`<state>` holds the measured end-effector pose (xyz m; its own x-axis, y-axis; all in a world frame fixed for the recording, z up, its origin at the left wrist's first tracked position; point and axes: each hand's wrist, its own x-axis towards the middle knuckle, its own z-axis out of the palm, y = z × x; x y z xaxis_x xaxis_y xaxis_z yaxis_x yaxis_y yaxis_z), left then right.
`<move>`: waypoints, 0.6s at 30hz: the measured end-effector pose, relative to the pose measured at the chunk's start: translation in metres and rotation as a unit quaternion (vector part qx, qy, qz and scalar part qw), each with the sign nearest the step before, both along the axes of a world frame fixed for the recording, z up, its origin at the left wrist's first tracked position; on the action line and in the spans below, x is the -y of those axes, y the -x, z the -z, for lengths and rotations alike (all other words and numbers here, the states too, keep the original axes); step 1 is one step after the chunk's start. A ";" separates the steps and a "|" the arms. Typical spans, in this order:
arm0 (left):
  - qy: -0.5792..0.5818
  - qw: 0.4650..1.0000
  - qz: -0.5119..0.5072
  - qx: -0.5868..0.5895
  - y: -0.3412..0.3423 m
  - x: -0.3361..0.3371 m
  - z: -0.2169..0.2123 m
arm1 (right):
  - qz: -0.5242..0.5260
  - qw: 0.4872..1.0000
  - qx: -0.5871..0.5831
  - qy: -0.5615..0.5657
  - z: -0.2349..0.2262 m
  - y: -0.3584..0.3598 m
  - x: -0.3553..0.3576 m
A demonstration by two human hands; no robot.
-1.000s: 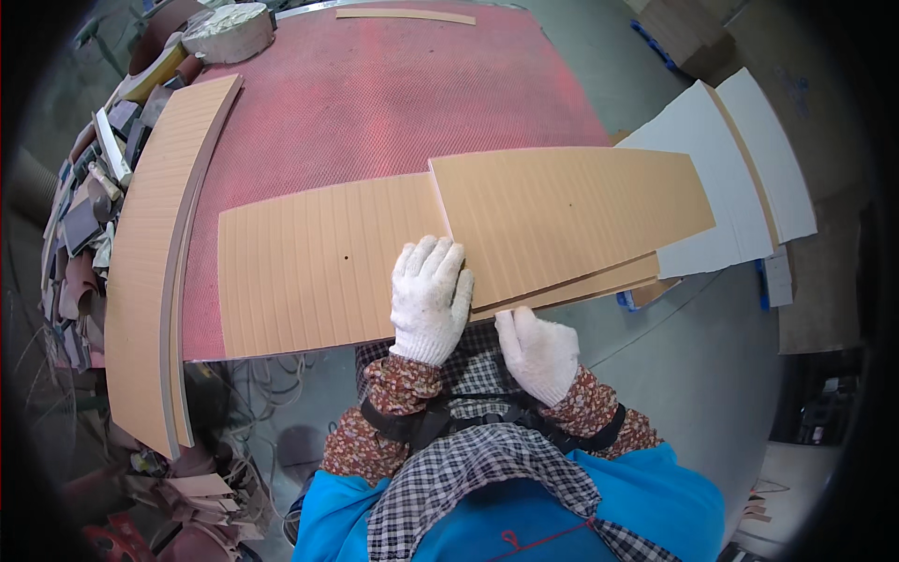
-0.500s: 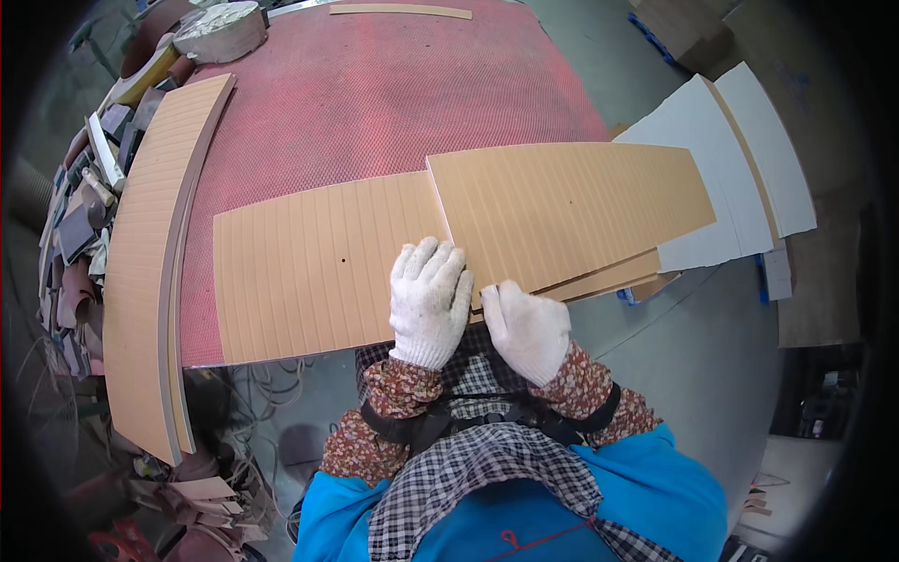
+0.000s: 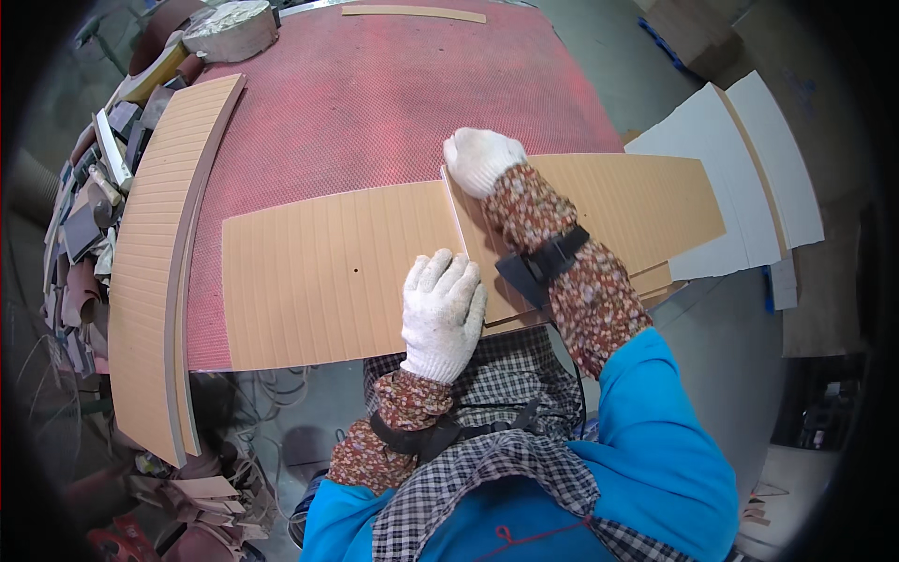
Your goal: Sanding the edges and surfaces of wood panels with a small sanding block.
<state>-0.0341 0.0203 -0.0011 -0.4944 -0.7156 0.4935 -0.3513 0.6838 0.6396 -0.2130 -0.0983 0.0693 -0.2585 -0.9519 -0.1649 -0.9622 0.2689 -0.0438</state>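
Observation:
Two tan grooved boards lie across the front of the red table. The left board has a small dark hole. The right board sits a little higher, its pale end edge standing along the left board. My left hand, in a white knit glove, lies flat with fingers stretched on the left board beside that edge. My right hand, gloved alike, is closed at the far corner of the right board's end edge. Its fingertips are hidden, and I cannot make out what they hold. My right forearm crosses over the right board.
More long tan boards lie stacked at the table's left side. Beyond them are jumbled sanding pieces and scraps. A silvery round roll and a thin strip lie at the far end. White sheets stand at the right.
My right hand has moved from the near end of the right board's edge to its far corner. My left hand stays on the left board. The whole view has shifted slightly.

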 end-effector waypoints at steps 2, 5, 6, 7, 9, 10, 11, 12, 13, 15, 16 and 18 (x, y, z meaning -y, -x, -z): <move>0.003 1.000 0.008 -0.006 0.004 -0.001 -0.003 | 0.008 1.000 -0.004 -0.007 0.015 0.016 0.019; 0.008 1.000 -0.001 -0.007 0.000 0.000 0.001 | 0.003 1.000 -0.008 -0.026 0.006 0.001 0.014; 0.013 1.000 -0.005 -0.009 0.001 -0.001 0.001 | 0.005 0.999 -0.014 -0.033 -0.003 -0.003 0.008; 0.014 1.000 -0.005 -0.010 0.001 -0.001 0.000 | -0.011 1.000 -0.011 -0.004 0.009 0.004 0.004; 0.015 1.000 0.007 -0.017 0.003 0.000 0.000 | -0.021 1.000 -0.014 0.008 0.005 0.000 -0.020; 0.014 1.000 0.007 -0.016 0.001 0.000 0.000 | -0.035 0.999 -0.014 0.021 0.006 -0.006 -0.034; 0.014 1.000 0.011 -0.019 0.003 0.000 -0.001 | -0.005 0.999 -0.009 0.043 0.011 -0.007 -0.050; 0.016 1.000 0.009 -0.018 0.001 0.001 -0.001 | 0.019 0.998 0.000 0.067 0.019 -0.013 -0.063; 0.015 1.000 0.010 -0.018 0.001 0.002 0.000 | -0.006 0.997 -0.003 0.076 0.019 -0.018 -0.081; 0.018 1.000 0.006 -0.020 0.000 0.003 0.003 | -0.034 0.994 0.007 0.102 0.029 -0.024 -0.120; 0.018 0.999 0.013 -0.023 0.004 0.002 0.004 | -0.058 0.992 -0.008 0.109 0.030 -0.026 -0.142; 0.046 0.999 -0.003 -0.029 0.004 0.002 0.004 | -0.026 0.989 0.035 0.143 0.028 -0.039 -0.179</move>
